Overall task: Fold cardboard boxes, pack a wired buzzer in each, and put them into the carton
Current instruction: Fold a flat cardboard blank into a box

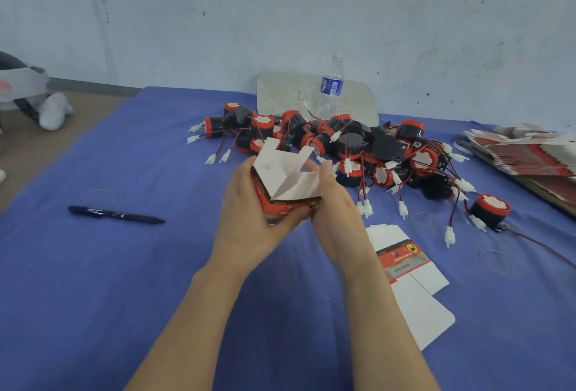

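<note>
Left hand [249, 219] and right hand [333, 216] grip the box [286, 185], long axis upright, flaps open upward. Buzzers [358, 147] lie just behind it, a pen [115, 214] to its left.

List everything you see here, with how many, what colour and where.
box: one, red and black outside, white inside, half folded, held at centre
buzzers: heap, too tangled to count, black and red, white plugs, behind the box; one apart at right
flat boxes: about two, white and red, front right of the box
stack: one, red-white flat boxes, right edge
bottle: one, clear, blue label, upright at the back
board: one, whitish, behind the bottle
pen: one, black, left
cloth: one, blue, covering the table
rubber bands: at least three, pale, on the cloth
shoe: one, white, floor far left
left hand: grips the box's left side
right hand: holds its right side
</note>
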{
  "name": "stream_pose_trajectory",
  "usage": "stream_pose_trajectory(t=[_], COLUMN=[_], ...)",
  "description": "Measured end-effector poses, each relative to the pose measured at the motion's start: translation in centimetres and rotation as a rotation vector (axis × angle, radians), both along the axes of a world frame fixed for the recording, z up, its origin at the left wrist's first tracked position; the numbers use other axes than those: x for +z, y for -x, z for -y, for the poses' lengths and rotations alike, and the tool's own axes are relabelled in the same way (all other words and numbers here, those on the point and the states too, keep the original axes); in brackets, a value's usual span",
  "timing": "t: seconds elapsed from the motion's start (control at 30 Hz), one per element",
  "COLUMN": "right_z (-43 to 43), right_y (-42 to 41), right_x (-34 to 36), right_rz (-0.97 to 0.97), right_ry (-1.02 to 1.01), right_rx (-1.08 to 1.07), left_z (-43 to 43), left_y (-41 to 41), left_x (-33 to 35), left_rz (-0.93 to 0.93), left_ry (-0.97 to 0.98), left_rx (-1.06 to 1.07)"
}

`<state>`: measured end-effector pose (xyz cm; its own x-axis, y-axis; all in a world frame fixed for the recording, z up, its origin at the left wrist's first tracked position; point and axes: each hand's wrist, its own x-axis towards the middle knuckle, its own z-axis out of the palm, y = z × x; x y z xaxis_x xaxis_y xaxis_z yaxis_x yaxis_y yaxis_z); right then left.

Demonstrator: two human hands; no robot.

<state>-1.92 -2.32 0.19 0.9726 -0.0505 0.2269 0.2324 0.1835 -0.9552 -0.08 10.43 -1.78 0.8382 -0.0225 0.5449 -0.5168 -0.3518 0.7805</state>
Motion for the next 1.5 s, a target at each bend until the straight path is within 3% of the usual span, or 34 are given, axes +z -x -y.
stream_pose_trajectory(t=[0.13, 0.37, 0.53, 0.8, 1.03, 1.13, 1.23, 1.33, 1.5], right_z=[-0.9, -0.4, -0.4, 0.1, -0.1, -0.3, -0.3, -0.2, 0.9], right_y=[0.1, 0.1, 0.1, 0.2, 0.5, 0.6, 0.3, 0.2, -0.2], right_x=[0.3, 0.3, 0.2, 0.0, 0.1, 0.3, 0.2, 0.2, -0.1], right_rz=[0.116, 0.244, 0.166, 0.156, 0.009, -0.092, -0.223, -0.286, -0.368], right_ry=[0.079, -0.023, 0.14, 0.065, 0.086, 0.134, 0.097, 0.077, 0.144], right_rx=[-0.11, -0.221, -0.167, -0.102, -0.049, -0.005, 0.029, 0.099, 0.102], left_z=[0.3, -0.2, -0.5, -0.4, -0.7, -0.7, -0.6, -0.5, -0.5], left_y=[0.4, 0.1, 0.1, 0.6, 0.2, 0.1, 0.3, 0.6, 1.0], left_x=[0.2, 0.3, 0.4, 1.5, 1.3, 1.1, 1.4, 1.7, 2.0], left_rz=[-0.088, -0.132, -0.146, -0.226, -0.397, -0.45, -0.398, -0.227, -0.016], left_ry=[0.091, 0.253, 0.223, 0.308, 0.588, 0.558, 0.503, 0.44, 0.309], left_rx=[-0.094, -0.147, -0.251, -0.25, -0.312, -0.284, -0.128, -0.006, 0.044])
